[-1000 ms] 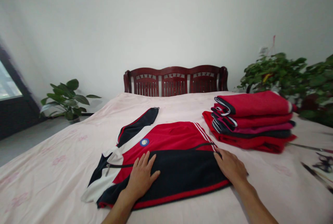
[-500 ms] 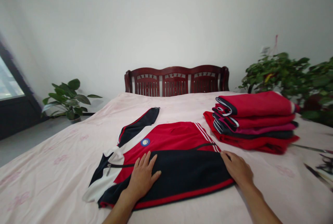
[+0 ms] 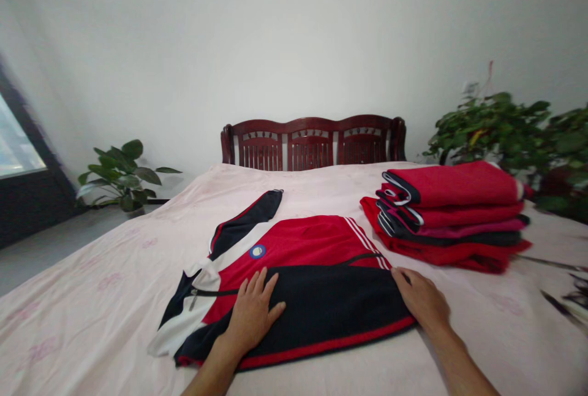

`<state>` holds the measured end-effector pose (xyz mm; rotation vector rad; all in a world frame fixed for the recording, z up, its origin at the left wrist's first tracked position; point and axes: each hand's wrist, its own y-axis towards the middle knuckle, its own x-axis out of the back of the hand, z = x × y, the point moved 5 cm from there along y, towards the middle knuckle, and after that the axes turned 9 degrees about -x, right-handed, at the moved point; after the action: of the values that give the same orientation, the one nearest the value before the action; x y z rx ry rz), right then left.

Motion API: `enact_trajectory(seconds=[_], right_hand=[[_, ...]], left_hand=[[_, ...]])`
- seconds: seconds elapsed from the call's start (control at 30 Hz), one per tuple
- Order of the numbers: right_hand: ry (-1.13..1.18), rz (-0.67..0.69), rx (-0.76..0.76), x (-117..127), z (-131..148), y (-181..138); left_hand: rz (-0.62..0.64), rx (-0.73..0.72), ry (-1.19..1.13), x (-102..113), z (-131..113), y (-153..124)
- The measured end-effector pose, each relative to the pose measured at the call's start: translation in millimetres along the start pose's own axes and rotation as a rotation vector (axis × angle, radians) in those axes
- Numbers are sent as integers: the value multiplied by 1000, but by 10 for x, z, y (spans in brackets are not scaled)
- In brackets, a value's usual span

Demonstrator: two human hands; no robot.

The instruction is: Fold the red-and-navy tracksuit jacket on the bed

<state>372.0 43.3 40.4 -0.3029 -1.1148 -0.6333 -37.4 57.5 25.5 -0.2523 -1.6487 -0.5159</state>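
A zip jacket (image 3: 303, 243) in red, white and navy lies on the bed with a round blue badge on its chest. Its near navy sleeve (image 3: 331, 304) is folded across the front, while the far sleeve (image 3: 250, 218) stretches out behind. My left hand (image 3: 252, 313) rests flat on the near sleeve, fingers spread. At the hem end, my right hand (image 3: 422, 301) has its fingers bent round the sleeve's end; the fingertips are partly hidden.
Right of the jacket stands a stack of folded red and navy clothes (image 3: 459, 200). Dark thin objects (image 3: 563, 307), blurred, lie at the right edge. Behind the pink bedsheet (image 3: 114, 298) is a wooden bench back (image 3: 312, 144), with potted plants (image 3: 122, 175) on both sides.
Almost nothing differs. The whole view has shifted very slightly; both hands and the jacket keep their places.
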Motion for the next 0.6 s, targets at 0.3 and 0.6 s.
enact_trajectory(seconds=[0.3, 0.6], right_hand=[[27, 31, -13, -15, -7, 6], [23, 30, -18, -18, -4, 12]], left_hand=[[-4, 6, 5, -8, 6, -4], [3, 9, 0, 10, -1, 3]])
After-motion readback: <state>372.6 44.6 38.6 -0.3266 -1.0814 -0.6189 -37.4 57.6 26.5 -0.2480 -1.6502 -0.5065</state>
